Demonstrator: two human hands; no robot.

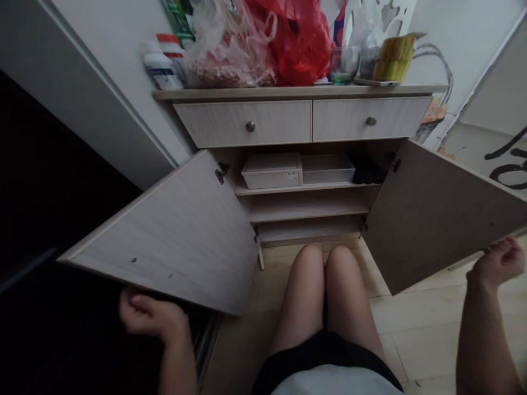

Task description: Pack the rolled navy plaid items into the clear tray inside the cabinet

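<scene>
Two pale wood-grain cabinet doors stand swung open toward me. At the lower free edge of the left cabinet door [177, 236] is my left hand [150, 317], its fingers curled; the fingertips are partly hidden behind the door. My right hand [497, 264] is closed at the outer edge of the right cabinet door [440, 214], with its grip only partly visible. Between the doors, the cabinet's upper shelf [267, 191] carries a white lidded box [272, 171], a translucent open bin [327, 168] and a dark item [367, 170] at the right.
Two drawers with round knobs [250, 127] sit above the doors. Crowding the cabinet top are a red plastic bag [302, 46], a clear plastic bag [230, 60], white bottles [162, 68], a glass [345, 65] and a yellow-green pitcher [394, 57]. My knees [325, 269] are close to the cabinet's base.
</scene>
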